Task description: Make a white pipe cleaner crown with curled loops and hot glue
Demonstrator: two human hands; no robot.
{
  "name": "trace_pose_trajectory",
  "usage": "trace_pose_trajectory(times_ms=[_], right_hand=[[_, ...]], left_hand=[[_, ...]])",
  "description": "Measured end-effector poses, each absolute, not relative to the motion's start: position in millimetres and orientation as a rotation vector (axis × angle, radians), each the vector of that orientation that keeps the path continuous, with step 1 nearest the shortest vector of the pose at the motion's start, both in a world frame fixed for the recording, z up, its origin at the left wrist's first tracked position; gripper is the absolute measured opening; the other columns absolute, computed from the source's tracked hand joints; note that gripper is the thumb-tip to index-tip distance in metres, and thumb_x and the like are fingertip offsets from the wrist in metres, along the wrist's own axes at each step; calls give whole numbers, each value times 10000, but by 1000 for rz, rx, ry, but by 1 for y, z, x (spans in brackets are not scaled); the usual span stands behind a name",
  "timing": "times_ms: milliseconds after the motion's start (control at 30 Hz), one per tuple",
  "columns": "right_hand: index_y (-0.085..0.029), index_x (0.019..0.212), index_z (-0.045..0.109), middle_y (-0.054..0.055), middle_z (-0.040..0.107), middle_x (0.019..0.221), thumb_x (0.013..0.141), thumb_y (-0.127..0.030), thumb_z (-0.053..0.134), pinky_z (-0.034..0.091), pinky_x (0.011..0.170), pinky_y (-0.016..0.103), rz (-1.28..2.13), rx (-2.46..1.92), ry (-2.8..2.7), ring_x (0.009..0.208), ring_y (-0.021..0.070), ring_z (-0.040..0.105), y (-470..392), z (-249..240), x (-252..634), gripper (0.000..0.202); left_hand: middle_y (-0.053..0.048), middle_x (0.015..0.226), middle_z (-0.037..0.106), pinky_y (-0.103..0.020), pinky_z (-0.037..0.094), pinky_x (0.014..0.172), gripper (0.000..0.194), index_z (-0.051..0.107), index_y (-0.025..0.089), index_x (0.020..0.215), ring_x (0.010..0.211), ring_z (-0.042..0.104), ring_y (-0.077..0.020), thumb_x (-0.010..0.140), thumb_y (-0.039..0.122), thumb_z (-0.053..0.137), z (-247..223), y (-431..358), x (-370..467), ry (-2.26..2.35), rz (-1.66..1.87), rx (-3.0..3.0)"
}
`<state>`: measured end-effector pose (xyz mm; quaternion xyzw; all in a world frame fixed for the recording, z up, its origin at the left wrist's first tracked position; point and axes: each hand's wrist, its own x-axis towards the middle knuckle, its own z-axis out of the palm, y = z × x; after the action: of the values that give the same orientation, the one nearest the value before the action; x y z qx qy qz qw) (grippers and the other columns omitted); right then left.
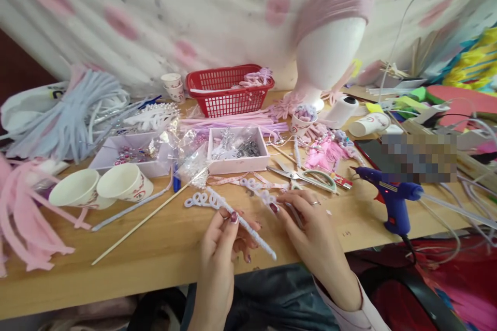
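Between the thumb and fingers of my left hand (221, 240) is a pale lavender pipe cleaner (252, 232), slanting down to the right above the table's front. A row of small pipe-cleaner loops (202, 200) shows just beyond that hand; whether it joins the held piece I cannot tell. My right hand (308, 220), a ring on one finger, has its thumb and index finger closed on a looped pipe cleaner (267, 196) at the tabletop. Behind it lie scissors (306, 176) with pale green handles and a pink measuring tape (225, 180).
A blue glue gun (392, 196) stands at right with its cord. Paper cups (126, 183), a thin wooden stick (143, 225) and pink strips (27, 212) lie left. Behind are a white box (238, 165), a red basket (229, 101) and a foam head (328, 51).
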<state>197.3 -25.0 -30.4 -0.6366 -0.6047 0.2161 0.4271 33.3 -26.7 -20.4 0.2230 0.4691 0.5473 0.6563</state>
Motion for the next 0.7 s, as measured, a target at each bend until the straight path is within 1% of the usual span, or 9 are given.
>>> trace_pose_trajectory(times_ms=[67,167,200,267,367,500,567,600,700], right_hand=[[-231,950,692,93,670,993,947,-367,598,440,855,390,472,-1609,-1504,976,277,601,-27,-24,198,166],[-240,1039,677,41,636,813,960,-466,568,455,667,319,704,-1525,-1369,755,211,597,-31,-13,193,263],[-234,1027,673,22,611,754,951,-507,569,441,599,294,848,-1450,-1326,673,185,573,-31,-10,190,302],[-214,887,657,-9,559,653,929,-553,584,404,511,257,1096,-1293,-1246,556,141,512,-30,-7,186,349],[-202,707,569,-33,509,568,904,-547,631,366,468,225,1193,-1233,-1101,491,101,442,-25,-10,182,402],[-201,811,598,-16,564,599,863,-585,656,384,445,227,1204,-1306,-1046,478,110,467,-30,-15,194,391],[-203,836,623,-15,554,587,851,-587,661,360,423,238,1109,-1462,-1086,464,119,455,-44,-15,213,386],[-203,783,624,-20,521,562,844,-574,674,340,426,244,942,-1589,-1085,466,121,437,-53,-15,225,380],[-226,636,513,-28,420,558,851,-541,677,330,487,287,160,-1956,-884,512,140,397,-79,-19,271,415]], left_hand=[[27,572,598,-156,327,414,328,642,173,826,459,462,-76,739,448,797,-17,-29,31,1037,1161,505],[48,494,498,-173,273,431,353,668,160,829,429,363,-62,766,496,757,-14,-35,31,953,925,565],[52,481,480,-180,249,434,372,679,153,840,420,335,-56,779,515,743,-14,-36,31,917,840,598],[59,481,455,-193,224,439,438,696,144,873,413,309,-49,788,574,720,-16,-40,30,870,714,651],[71,504,419,-200,237,443,562,704,147,905,425,311,-53,745,686,704,-20,-43,24,917,650,709],[96,518,311,-200,175,439,579,714,151,872,439,219,-45,727,711,701,-23,-43,13,1018,620,744],[97,546,267,-199,146,451,569,716,159,858,464,179,-46,730,713,698,-25,-43,9,1070,668,737],[96,560,260,-200,142,456,575,717,164,862,471,167,-46,721,721,699,-25,-42,7,1103,705,727],[90,578,280,-199,177,459,600,718,179,897,471,187,-45,667,733,735,-28,-42,4,1196,798,677]])
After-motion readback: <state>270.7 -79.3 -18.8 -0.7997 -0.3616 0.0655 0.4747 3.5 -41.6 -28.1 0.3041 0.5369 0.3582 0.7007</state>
